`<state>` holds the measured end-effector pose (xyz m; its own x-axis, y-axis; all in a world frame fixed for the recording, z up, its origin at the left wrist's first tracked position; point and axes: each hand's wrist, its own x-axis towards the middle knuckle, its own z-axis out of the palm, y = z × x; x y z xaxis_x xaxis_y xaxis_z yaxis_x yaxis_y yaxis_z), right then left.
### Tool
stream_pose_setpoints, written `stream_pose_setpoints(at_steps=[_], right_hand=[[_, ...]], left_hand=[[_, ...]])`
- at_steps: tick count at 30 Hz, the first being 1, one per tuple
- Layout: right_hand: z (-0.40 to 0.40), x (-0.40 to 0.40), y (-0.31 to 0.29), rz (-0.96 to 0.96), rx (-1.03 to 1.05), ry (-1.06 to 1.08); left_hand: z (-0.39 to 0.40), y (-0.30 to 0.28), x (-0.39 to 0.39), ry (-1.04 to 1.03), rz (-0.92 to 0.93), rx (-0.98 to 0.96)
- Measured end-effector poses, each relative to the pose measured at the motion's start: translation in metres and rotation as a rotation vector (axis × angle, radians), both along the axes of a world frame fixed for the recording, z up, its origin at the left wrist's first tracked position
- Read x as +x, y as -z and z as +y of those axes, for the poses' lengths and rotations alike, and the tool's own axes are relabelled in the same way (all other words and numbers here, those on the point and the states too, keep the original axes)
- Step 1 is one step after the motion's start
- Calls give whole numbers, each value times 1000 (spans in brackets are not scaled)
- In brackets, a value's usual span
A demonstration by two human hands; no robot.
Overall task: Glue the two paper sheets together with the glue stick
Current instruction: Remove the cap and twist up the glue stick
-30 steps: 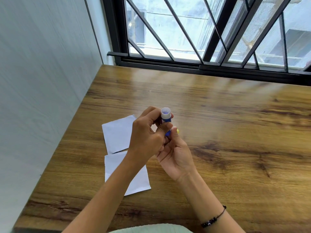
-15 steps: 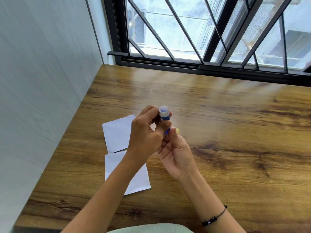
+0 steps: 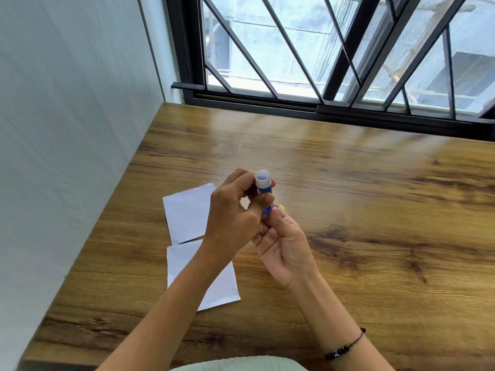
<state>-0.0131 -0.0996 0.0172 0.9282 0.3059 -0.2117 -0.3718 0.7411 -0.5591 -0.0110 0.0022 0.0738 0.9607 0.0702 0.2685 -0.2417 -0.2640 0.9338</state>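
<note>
We note a wooden table (image 3: 348, 183) set into a corner, with a pale wall (image 3: 67, 129) on the left and a black-framed barred window (image 3: 321, 62) behind it. Two white paper sheets lie flat on the table's left part: the far sheet (image 3: 187, 212) and the near sheet (image 3: 184, 263) sit just beside each other, corners almost meeting, both partly covered by the left forearm. Above them we observe both hands brought together on one glue stick (image 3: 263, 183). The left hand (image 3: 233, 220) grips the blue barrel, fingers and thumb curled round it, the white open end pointing up. The right hand (image 3: 284, 245), palm up, pinches the lower end of the stick; a yellow bit (image 3: 281, 207) shows at its fingertips. The right wrist carries a dark beaded bracelet (image 3: 345, 348). The glue stick is held clear of the table and paper.
</note>
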Motion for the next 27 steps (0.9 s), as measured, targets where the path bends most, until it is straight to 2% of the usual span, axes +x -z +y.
stream_pose_setpoints(at_steps=[4,10,15,20,27], right_hand=[[3,-1,-1,27,63,17],[5,-1,-2,101,19,2],[-2,0,-7,29,-13,-63],[-4,0,-8,-27,-72,-29],[3,-4,-4,3,14,16]], left_hand=[[1,0,0,2,2,-17],[-3,1,-2,2,-33,44],[1,-1,0,-10,-18,17],[0,-2,-2,-2,-13,17],[-1,-2,-3,-4,-22,6]])
